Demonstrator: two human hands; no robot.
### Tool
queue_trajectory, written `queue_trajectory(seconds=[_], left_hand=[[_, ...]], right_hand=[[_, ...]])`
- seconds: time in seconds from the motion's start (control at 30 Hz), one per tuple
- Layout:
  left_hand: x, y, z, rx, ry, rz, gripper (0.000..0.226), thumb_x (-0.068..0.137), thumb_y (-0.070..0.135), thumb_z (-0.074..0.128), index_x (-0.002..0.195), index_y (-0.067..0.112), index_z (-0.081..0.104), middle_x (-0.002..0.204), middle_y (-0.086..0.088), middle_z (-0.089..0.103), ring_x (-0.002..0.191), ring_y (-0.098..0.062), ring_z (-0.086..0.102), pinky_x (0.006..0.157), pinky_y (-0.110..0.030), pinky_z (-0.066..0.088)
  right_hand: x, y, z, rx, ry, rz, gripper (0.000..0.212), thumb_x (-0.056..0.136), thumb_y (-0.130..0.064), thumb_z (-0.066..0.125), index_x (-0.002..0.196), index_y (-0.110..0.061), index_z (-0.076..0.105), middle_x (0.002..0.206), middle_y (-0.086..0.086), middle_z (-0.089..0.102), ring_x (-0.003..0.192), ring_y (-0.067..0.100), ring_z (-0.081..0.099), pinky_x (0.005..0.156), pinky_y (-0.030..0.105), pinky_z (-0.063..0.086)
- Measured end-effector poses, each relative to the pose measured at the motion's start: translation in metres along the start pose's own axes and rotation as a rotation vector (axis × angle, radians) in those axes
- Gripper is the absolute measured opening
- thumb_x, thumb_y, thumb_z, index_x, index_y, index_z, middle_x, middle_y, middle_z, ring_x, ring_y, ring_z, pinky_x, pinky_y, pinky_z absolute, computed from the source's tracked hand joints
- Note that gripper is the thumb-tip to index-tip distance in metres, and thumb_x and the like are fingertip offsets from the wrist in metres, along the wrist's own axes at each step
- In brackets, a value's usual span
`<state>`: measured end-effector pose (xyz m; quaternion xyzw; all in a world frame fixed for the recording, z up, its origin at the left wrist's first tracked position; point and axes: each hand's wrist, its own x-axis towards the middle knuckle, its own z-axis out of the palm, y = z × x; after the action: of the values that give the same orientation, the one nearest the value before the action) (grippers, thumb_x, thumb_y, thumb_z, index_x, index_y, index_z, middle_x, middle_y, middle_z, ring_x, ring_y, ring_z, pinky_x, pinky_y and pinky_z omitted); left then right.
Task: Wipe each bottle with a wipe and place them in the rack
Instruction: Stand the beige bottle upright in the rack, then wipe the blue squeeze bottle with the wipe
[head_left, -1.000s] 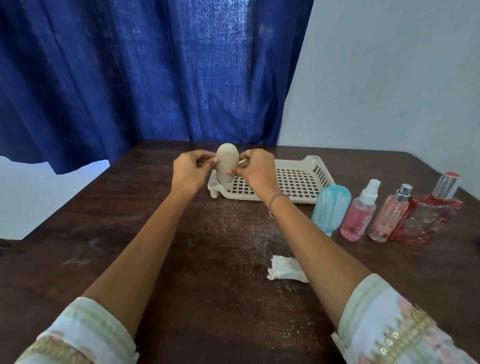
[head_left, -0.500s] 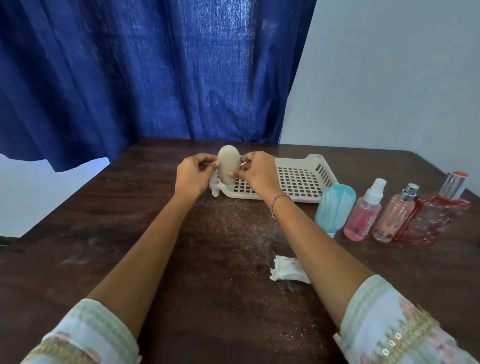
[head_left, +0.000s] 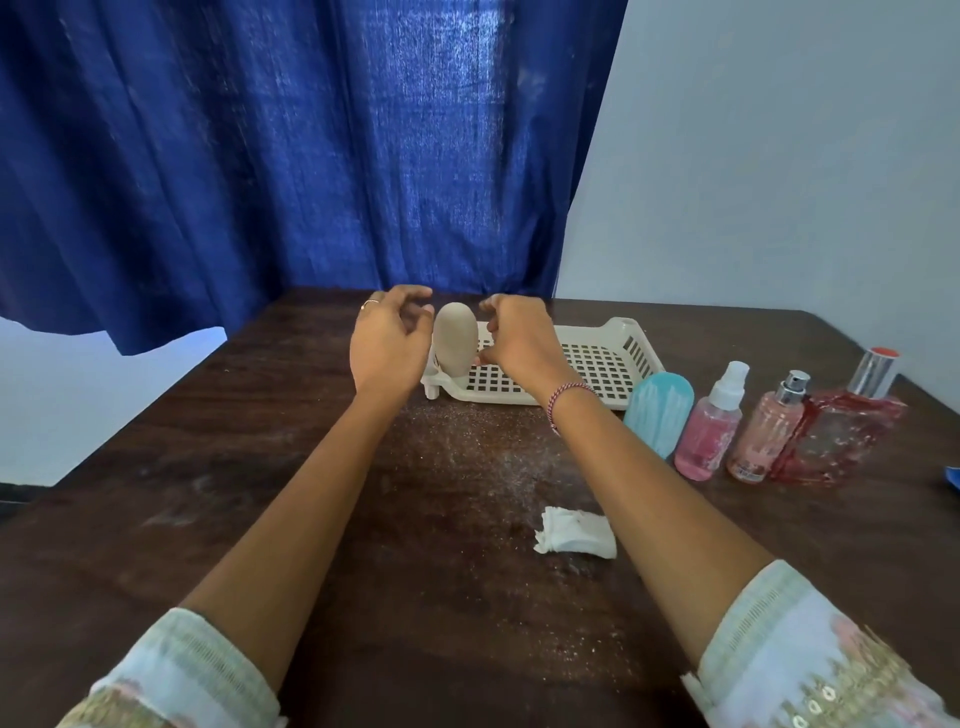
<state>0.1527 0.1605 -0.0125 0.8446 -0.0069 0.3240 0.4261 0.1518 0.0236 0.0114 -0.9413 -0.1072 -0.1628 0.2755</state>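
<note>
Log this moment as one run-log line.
beige rounded bottle: upright in cream slotted plastic rack, left end | left hand: open beside it | right hand: open beside it | white crumpled wipe: on dark wooden table

We found the rack (head_left: 602, 364) on the table (head_left: 415, 597), toward its far edge. One bottle (head_left: 456, 338) stood upright in the rack's left end. A row of four bottles (head_left: 753, 441) ran from the rack's front right corner toward the table's right edge. The wipe (head_left: 576, 532) lay before the rack, nearer the front edge.

1 head-worn camera looks forward and down across the table (head_left: 218, 519)
</note>
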Motion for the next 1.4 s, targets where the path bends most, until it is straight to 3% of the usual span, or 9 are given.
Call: queue_trajectory(seconds=[0.1,0.23,0.47,0.73,0.93,1.07,1.2,1.4], left_hand=[[-0.007,0.019,-0.004,-0.001,0.014,0.032,0.02,0.091,0.023,0.054,0.108,0.025,0.064,0.093,0.007,0.054,0.085,-0.01,0.055,0.073,-0.026,0.044],[-0.017,0.046,-0.011,-0.035,0.012,0.085,0.02,0.091,0.021,0.053,0.106,0.024,0.066,0.092,0.005,0.056,0.075,-0.004,0.053,0.074,-0.022,0.041],[-0.042,0.098,-0.006,-0.103,-0.045,0.2,0.018,0.092,0.02,0.053,0.097,0.025,0.069,0.094,0.0,0.064,0.077,-0.005,0.053,0.066,-0.013,0.039],[-0.071,0.138,0.009,-0.18,-0.07,0.264,0.019,0.091,0.015,0.054,0.095,0.018,0.072,0.092,0.001,0.069,0.082,-0.008,0.06,0.073,-0.012,0.042],[-0.086,0.154,0.014,-0.23,-0.112,0.286,0.02,0.09,0.009,0.055,0.092,0.014,0.074,0.085,0.009,0.066,0.072,0.003,0.057,0.069,-0.001,0.04],[-0.091,0.155,0.023,-0.268,-0.173,0.265,0.019,0.089,0.007,0.056,0.093,0.011,0.073,0.084,0.008,0.069,0.072,0.0,0.063,0.071,-0.009,0.048],[-0.097,0.148,0.033,-0.236,-0.218,0.27,0.017,0.09,0.009,0.058,0.098,0.011,0.073,0.086,0.005,0.07,0.075,-0.001,0.061,0.072,-0.003,0.043],[-0.101,0.134,0.049,-0.146,-0.289,0.198,0.019,0.088,0.011,0.062,0.104,0.013,0.071,0.103,0.001,0.071,0.084,0.0,0.058,0.071,0.004,0.037]], right_hand=[[-0.008,-0.004,-0.014,0.011,0.041,-0.021,0.051,0.074,-0.006,0.076,0.121,-0.004,0.057,0.109,0.012,0.065,0.103,0.025,0.059,0.09,0.033,0.048],[-0.024,-0.009,-0.038,0.016,0.111,-0.059,0.03,0.085,-0.004,0.06,0.114,-0.005,0.064,0.103,0.011,0.068,0.101,0.022,0.061,0.092,0.032,0.047],[-0.062,-0.004,-0.083,-0.018,0.188,-0.114,0.02,0.089,-0.011,0.054,0.087,-0.002,0.071,0.078,0.01,0.066,0.076,0.021,0.059,0.066,0.025,0.041],[-0.087,0.014,-0.119,-0.111,0.203,-0.078,0.038,0.091,-0.007,0.046,0.054,-0.012,0.041,0.057,0.002,0.04,0.053,0.017,0.038,0.047,0.021,0.024],[-0.097,0.031,-0.129,-0.201,0.151,-0.082,0.024,0.095,-0.009,0.042,0.081,-0.001,0.06,0.082,0.014,0.06,0.071,0.026,0.057,0.059,0.028,0.037],[-0.103,0.045,-0.136,-0.27,0.13,-0.074,0.02,0.091,-0.001,0.044,0.089,0.0,0.064,0.09,0.015,0.062,0.078,0.027,0.058,0.066,0.034,0.046],[-0.112,0.057,-0.14,-0.4,0.133,-0.083,0.021,0.091,-0.004,0.052,0.104,-0.008,0.068,0.1,0.01,0.062,0.098,0.024,0.052,0.08,0.036,0.048],[-0.128,0.062,-0.141,-0.461,0.153,-0.083,0.028,0.088,-0.009,0.061,0.116,-0.008,0.063,0.1,0.011,0.059,0.1,0.023,0.05,0.08,0.033,0.047]])
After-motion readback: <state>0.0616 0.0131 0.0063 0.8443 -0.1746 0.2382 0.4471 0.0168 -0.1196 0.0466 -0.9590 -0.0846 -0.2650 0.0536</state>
